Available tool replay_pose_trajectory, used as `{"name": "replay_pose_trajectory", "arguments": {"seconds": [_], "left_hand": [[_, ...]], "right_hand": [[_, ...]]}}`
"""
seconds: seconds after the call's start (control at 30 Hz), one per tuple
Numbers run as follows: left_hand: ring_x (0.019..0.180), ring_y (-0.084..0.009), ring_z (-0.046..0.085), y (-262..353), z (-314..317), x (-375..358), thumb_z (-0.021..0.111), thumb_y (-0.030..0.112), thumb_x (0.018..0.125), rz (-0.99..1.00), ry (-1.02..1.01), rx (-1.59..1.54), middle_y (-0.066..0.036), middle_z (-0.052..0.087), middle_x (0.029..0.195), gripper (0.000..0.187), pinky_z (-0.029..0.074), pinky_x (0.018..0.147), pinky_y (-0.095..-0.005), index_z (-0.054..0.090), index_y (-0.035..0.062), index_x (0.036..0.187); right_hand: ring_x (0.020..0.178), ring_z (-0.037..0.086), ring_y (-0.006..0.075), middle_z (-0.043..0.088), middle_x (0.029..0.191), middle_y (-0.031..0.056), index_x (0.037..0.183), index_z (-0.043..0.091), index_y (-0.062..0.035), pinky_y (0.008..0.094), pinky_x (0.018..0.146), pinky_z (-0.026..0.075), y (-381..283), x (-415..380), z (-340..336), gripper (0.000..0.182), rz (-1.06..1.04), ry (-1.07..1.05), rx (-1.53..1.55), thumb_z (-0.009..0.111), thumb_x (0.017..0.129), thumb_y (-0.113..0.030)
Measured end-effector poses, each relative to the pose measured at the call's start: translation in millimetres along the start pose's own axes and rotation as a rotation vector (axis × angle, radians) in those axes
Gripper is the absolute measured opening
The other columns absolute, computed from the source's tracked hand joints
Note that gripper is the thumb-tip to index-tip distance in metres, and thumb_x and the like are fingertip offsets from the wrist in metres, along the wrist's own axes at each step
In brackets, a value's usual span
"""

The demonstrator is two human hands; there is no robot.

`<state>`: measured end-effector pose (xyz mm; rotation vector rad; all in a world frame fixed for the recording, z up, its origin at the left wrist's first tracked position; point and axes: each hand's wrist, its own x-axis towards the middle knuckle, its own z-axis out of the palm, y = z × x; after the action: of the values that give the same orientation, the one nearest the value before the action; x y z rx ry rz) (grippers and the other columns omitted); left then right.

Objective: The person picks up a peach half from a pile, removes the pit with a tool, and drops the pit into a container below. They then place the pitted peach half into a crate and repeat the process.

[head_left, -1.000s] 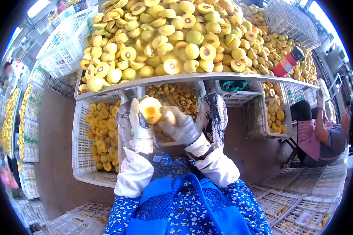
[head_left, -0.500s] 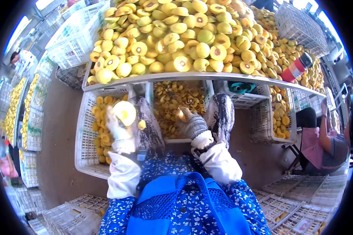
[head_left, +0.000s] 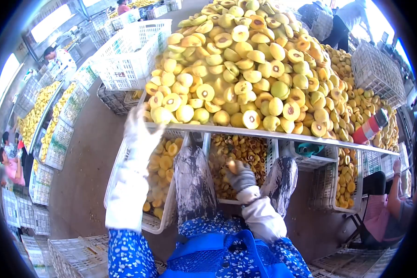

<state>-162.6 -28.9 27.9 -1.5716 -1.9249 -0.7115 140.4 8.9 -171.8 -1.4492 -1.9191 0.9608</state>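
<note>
My left hand (head_left: 142,127), in a pale glove and blurred by motion, reaches to the near left corner of a metal-edged table (head_left: 245,132). Its fingers are spread beside the heap of halved yellow peaches (head_left: 227,69), with nothing in them. Low between the knees, my right hand (head_left: 241,178), in a grey glove, is closed. A small orange-tan tip pokes out of its fingers; I cannot tell what it belongs to. Under that hand stands a crate of peach scraps and pits (head_left: 252,150). A white crate (head_left: 161,227) holding peach halves stands below my left forearm.
An empty-looking white crate (head_left: 120,69) stands left of the heap. A red bottle (head_left: 369,127) leans on the peaches at right. Another person (head_left: 384,208) sits at the right, near a crate of peaches (head_left: 346,178). Stacked crates (head_left: 83,255) lie behind on the left.
My left hand has let go of the peach half it held over the left crate and has moved up to the table edge. The right hand stays low, and the view has shifted.
</note>
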Motion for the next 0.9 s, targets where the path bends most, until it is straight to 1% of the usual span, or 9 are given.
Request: {"name": "replay_pose_trajectory", "arguments": {"seconds": [0.1, 0.2, 0.27, 0.3, 0.37, 0.47, 0.53, 0.57, 0.9], "left_hand": [[0.107, -0.0317, 0.050, 7.8, 55.1, 24.7, 0.065, 0.054, 0.071, -0.139, -0.557, 0.278, -0.014, 0.043, 0.123, 0.078, 0.044, 0.083, -0.0474, 0.040, 0.0106, 0.131], [0.099, -0.0303, 0.055, -10.2, 88.8, 7.9, 0.073, 0.036, 0.073, -0.178, -0.236, -0.100, -0.014, 0.051, 0.110, 0.068, 0.045, 0.083, -0.0455, 0.042, 0.0078, 0.127], [0.094, -0.0262, 0.057, -23.5, 102.7, -8.5, 0.073, 0.020, 0.077, -0.338, 0.020, -0.613, -0.011, 0.054, 0.106, 0.057, 0.048, 0.081, -0.0399, 0.043, 0.0069, 0.123], [0.094, -0.0219, 0.057, 7.3, 60.4, -0.6, 0.068, 0.010, 0.081, -0.644, -0.018, -1.098, -0.009, 0.054, 0.110, 0.048, 0.050, 0.078, -0.0326, 0.043, 0.0068, 0.121], [0.095, -0.0220, 0.058, 12.4, 56.1, -30.0, 0.061, 0.009, 0.086, -0.778, -0.034, -1.635, -0.010, 0.055, 0.111, 0.039, 0.052, 0.075, -0.0294, 0.043, 0.0076, 0.120], [0.087, -0.0296, 0.063, 56.7, 38.5, -63.8, 0.052, 0.024, 0.091, -0.930, -0.171, -2.066, -0.015, 0.060, 0.108, 0.036, 0.054, 0.070, -0.0339, 0.047, 0.0007, 0.118], [0.085, -0.0293, 0.064, 83.9, 28.6, -74.1, 0.050, 0.024, 0.092, -1.141, -0.300, -2.298, -0.015, 0.061, 0.106, 0.035, 0.054, 0.070, -0.0339, 0.048, -0.0003, 0.117], [0.085, -0.0268, 0.063, 99.7, 35.2, -88.0, 0.047, 0.027, 0.093, -1.016, -0.225, -2.011, -0.015, 0.061, 0.105, 0.036, 0.054, 0.071, -0.0329, 0.048, -0.0017, 0.115], [0.078, -0.0214, 0.062, 175.3, 4.9, -100.1, 0.043, 0.038, 0.096, -0.857, -0.392, -1.899, -0.013, 0.060, 0.090, 0.044, 0.053, 0.067, -0.0301, 0.048, -0.0019, 0.113]], "right_hand": [[0.079, 0.059, 0.0194, 0.060, 0.090, 0.0094, 0.100, 0.056, -0.0058, 0.0296, 0.067, 0.049, -35.9, -15.4, -54.6, 0.024, -0.181, 0.110, -0.055, 0.067, 0.080, -0.012], [0.087, 0.059, 0.0154, 0.061, 0.097, 0.0076, 0.112, 0.054, -0.0031, 0.0251, 0.074, 0.049, -16.1, -24.3, -40.0, 0.029, -0.257, 0.156, 0.213, 0.061, 0.085, -0.007], [0.093, 0.057, 0.0119, 0.058, 0.104, 0.0031, 0.119, 0.051, -0.0037, 0.0214, 0.079, 0.048, -22.1, -39.7, -38.7, 0.029, 0.073, -0.053, 0.664, 0.055, 0.090, -0.004], [0.092, 0.057, 0.0107, 0.058, 0.104, 0.0029, 0.119, 0.051, -0.0040, 0.0211, 0.078, 0.048, -20.5, -42.1, -35.4, 0.027, 0.082, -0.096, 0.612, 0.052, 0.092, -0.005], [0.086, 0.056, 0.0069, 0.059, 0.099, 0.0015, 0.114, 0.053, -0.0039, 0.0216, 0.070, 0.047, -37.2, -43.3, -38.8, 0.021, -0.028, -0.144, 0.527, 0.048, 0.095, -0.011], [0.062, 0.060, 0.0346, 0.061, 0.071, 0.0176, 0.100, 0.054, -0.0041, 0.0411, 0.054, 0.046, -107.4, -51.1, -72.2, 0.026, -0.364, 0.051, 0.029, 0.053, 0.090, -0.028], [0.065, 0.056, 0.0443, 0.057, 0.070, 0.0240, 0.097, 0.053, -0.0049, 0.0487, 0.054, 0.043, -109.1, -55.4, -68.0, 0.028, -0.215, -0.021, 0.026, 0.055, 0.088, -0.031], [0.054, 0.056, 0.0417, 0.055, 0.057, 0.0211, 0.094, 0.050, -0.0073, 0.0529, 0.051, 0.040, -107.6, -56.2, -64.0, 0.028, -0.317, 0.027, 0.025, 0.049, 0.090, -0.035], [0.063, 0.059, 0.0408, 0.059, 0.070, 0.0232, 0.097, 0.052, -0.0038, 0.0494, 0.055, 0.044, -108.1, -71.4, -83.8, 0.033, -0.110, -0.090, -0.035, 0.049, 0.090, -0.036]]}}
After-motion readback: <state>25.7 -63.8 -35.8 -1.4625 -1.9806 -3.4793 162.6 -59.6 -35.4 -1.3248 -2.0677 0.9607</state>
